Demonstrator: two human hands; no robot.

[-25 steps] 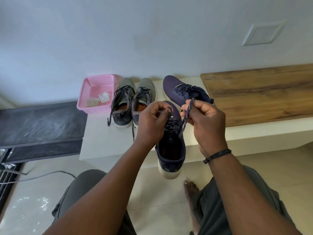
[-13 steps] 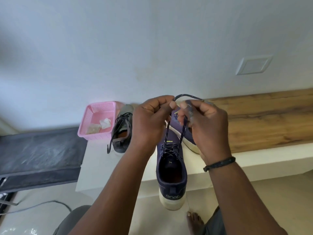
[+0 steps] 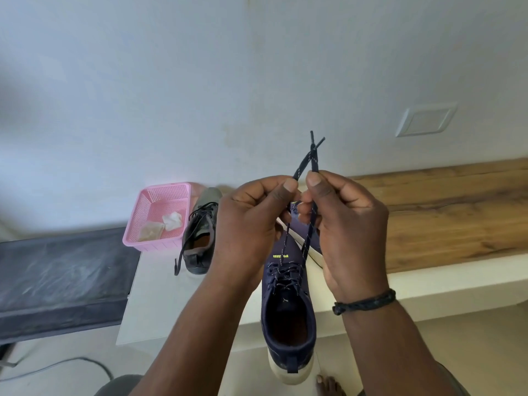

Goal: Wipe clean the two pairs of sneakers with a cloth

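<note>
Both hands — left hand [image 3: 248, 224], right hand [image 3: 347, 227] — pinch the navy sneaker's [image 3: 288, 315] limp, thin laces [image 3: 310, 164] near their tips, pulled taut.

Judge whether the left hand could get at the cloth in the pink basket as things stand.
Probably not yet: the left hand pinches a lace of the navy shoe. The basket is open-topped, the cloth uncovered.
</note>
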